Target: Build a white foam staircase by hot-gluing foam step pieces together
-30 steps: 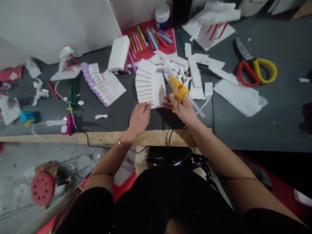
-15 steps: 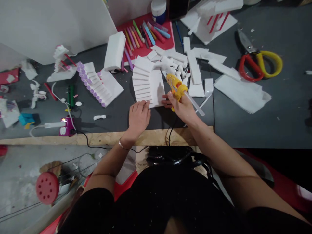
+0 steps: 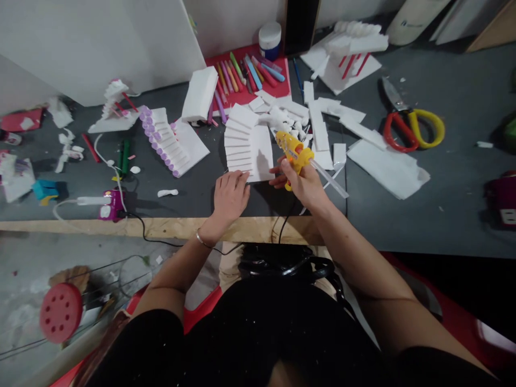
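A curved white foam staircase (image 3: 237,144) stands on a white sheet (image 3: 263,152) in front of me. At its near end rests my left hand (image 3: 231,196), fingers stretched forward and lying on the lowest steps. In my right hand (image 3: 303,181) is a yellow hot glue gun (image 3: 293,148), its clear glue stick (image 3: 328,176) poking out of the back. The nozzle points away from me, over the right edge of the sheet. Some right fingers reach toward the sheet's near right corner; whether they touch it I cannot tell.
White foam scraps (image 3: 296,114) lie behind the glue gun. Red-and-yellow-handled scissors (image 3: 411,121) are on the right. Colored markers (image 3: 250,72) lie on red paper at the back. A purple-edged staircase (image 3: 161,141) stands left, near a purple power adapter (image 3: 110,205) with cords.
The whole view has shifted slightly, showing more of the table's back and right side. Both hands and the glue gun keep nearly the same place relative to the staircase.
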Demonstrator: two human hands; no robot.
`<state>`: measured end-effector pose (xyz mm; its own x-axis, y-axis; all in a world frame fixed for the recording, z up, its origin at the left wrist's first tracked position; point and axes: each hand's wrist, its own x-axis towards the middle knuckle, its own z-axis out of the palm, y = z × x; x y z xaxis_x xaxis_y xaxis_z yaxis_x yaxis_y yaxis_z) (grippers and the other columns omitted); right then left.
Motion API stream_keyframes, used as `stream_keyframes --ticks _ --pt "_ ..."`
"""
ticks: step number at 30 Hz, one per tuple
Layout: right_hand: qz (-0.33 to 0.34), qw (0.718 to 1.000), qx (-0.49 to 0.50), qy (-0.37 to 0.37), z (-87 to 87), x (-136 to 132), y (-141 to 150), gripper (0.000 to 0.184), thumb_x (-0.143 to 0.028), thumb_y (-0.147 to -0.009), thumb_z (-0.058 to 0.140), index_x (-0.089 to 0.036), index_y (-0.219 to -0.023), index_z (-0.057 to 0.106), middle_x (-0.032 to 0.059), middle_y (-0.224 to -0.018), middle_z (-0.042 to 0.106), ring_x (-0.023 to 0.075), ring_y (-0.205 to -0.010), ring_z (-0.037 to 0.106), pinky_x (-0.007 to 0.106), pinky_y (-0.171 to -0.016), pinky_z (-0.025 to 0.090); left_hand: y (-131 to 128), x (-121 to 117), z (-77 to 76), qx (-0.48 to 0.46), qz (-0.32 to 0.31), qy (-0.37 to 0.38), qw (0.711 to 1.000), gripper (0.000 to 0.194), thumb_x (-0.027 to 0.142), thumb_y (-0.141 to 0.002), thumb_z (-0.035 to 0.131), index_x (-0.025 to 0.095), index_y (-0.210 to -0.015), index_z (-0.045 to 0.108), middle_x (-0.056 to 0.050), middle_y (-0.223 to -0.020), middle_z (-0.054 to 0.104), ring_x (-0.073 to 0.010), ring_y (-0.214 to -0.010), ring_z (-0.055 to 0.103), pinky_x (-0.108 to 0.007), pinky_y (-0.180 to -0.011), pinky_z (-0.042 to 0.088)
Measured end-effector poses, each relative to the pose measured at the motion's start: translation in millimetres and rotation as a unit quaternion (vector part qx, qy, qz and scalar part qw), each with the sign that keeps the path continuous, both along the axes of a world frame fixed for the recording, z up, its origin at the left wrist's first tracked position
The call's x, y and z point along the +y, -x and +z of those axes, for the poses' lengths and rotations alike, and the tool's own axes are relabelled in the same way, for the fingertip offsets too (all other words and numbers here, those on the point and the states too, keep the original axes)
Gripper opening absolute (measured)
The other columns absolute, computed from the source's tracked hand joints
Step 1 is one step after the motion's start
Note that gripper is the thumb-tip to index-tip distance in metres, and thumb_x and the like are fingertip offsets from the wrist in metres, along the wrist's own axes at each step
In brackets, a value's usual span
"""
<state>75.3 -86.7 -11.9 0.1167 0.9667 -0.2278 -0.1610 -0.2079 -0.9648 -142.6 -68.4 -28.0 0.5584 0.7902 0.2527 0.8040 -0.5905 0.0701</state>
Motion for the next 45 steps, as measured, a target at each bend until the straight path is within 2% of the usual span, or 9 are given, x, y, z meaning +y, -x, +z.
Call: stream_keyframes --ticks 6,11,16,22,26,30,36,41,45 --pt "0.027 0.998 -0.052 -0.014 23.6 -10 -34 0.059 -0.082 -0.079 0.072 -0.025 -0.078 0.054 -0.0049 -0.055 0.055 0.0078 -0.041 0.044 0.025 -0.038 0.035 -7 -5 7.8 -0.027 -0.055 -0.042 0.997 0.030 0.024 -0.106 0.049 0.018 -0.123 0.073 -0.014 -0.116 0.076 -0.0279 -0.114 0.067 -0.042 -0.097 0.049" --pt "-0.006 1.000 -0.011 -0.007 25.1 -6 -62 0.063 -0.086 -0.075 0.071 -0.025 -0.083 0.055 -0.0034 -0.061 0.062 0.0096 -0.045 0.053 0.024 -0.039 0.040 -27 -16 7.0 -0.008 -0.125 0.006 0.992 0.032 0.027 -0.108 0.047 0.017 -0.125 0.073 -0.013 -0.115 0.077 -0.0270 -0.113 0.069 -0.041 -0.096 0.051" --pt "-0.007 1.000 0.026 0.009 6.4 16 -80 0.069 -0.091 -0.076 0.064 -0.025 -0.095 0.061 0.0007 -0.074 0.068 0.0158 -0.058 0.065 0.031 -0.050 0.053 -47 -26 -0.4 0.007 -0.143 0.004 0.990 0.041 0.036 -0.108 0.053 0.016 -0.143 0.063 -0.016 -0.144 0.069 -0.0314 -0.141 0.060 -0.054 -0.123 0.041" --pt "-0.035 0.998 0.046 0.011 7.0 40 -96 0.072 -0.095 -0.082 0.049 -0.027 -0.101 0.062 -0.0016 -0.071 0.063 0.0133 -0.053 0.060 0.032 -0.051 0.051 -60 -43 -2.9 -0.108 -0.186 0.135 0.967 0.046 0.040 -0.111 0.045 0.011 -0.142 0.062 -0.021 -0.149 0.065 -0.0317 -0.150 0.053 -0.055 -0.127 0.041" --pt "-0.143 0.982 0.113 0.055 38.6 46 -80 0.068 -0.089 -0.093 0.036 -0.026 -0.098 0.061 -0.0041 -0.064 0.057 0.0094 -0.049 0.054 0.026 -0.048 0.047 -82 -42 6.0 -0.319 -0.162 0.289 0.888 0.067 0.063 -0.107 0.043 0.012 -0.150 0.050 -0.025 -0.152 0.060 -0.0326 -0.147 0.055 -0.055 -0.123 0.046" --pt "-0.145 0.971 0.186 -0.031 58.5 54 -48 0.057 -0.084 -0.093 0.047 -0.028 -0.099 0.060 -0.0049 -0.067 0.060 0.0102 -0.058 0.060 0.024 -0.056 0.053 -111 -22 32.5 -0.497 -0.123 0.439 0.738 0.064 0.063 -0.100 0.062 0.018 -0.144 0.046 -0.021 -0.150 0.060 -0.0298 -0.145 0.058 -0.047 -0.119 0.049" --pt "-0.102 0.979 0.168 -0.060 67.2 70 -28 0.062 -0.090 -0.084 0.054 -0.031 -0.104 0.057 -0.0018 -0.074 0.064 0.0163 -0.065 0.064 0.027 -0.051 0.049 -106 -14 80.8 -0.524 -0.017 0.633 0.570 0.035 0.050 -0.105 0.060 0.021 -0.121 0.050 -0.001 -0.088 0.071 -0.0126 -0.066 0.070 -0.026 -0.066 0.058" --pt "-0.082 0.980 0.172 -0.048 71.8 65 -23 0.063 -0.091 -0.088 0.046 -0.029 -0.101 0.054 -0.0027 -0.073 0.064 0.0132 -0.061 0.059 0.021 -0.045 0.038 -67 -9 90.8 -0.485 0.024 0.624 0.612 0.024 0.030 -0.111 0.048 0.015 -0.098 0.062 0.010 -0.057 0.039 -0.0012 -0.039 0.031 -0.013 -0.041 0.022" --pt "-0.056 0.991 0.123 -0.015 56.1 61 -2 0.066 -0.087 -0.092 0.042 -0.026 -0.110 0.058 0.0025 -0.089 0.070 0.0141 -0.076 0.064 0.022 -0.054 0.044 -53 10 91.1 -0.510 0.078 0.529 0.674 0.017 0.035 -0.109 0.055 0.020 -0.104 0.059 0.008 -0.064 0.049 -0.0021 -0.041 0.037 -0.015 -0.040 0.024"
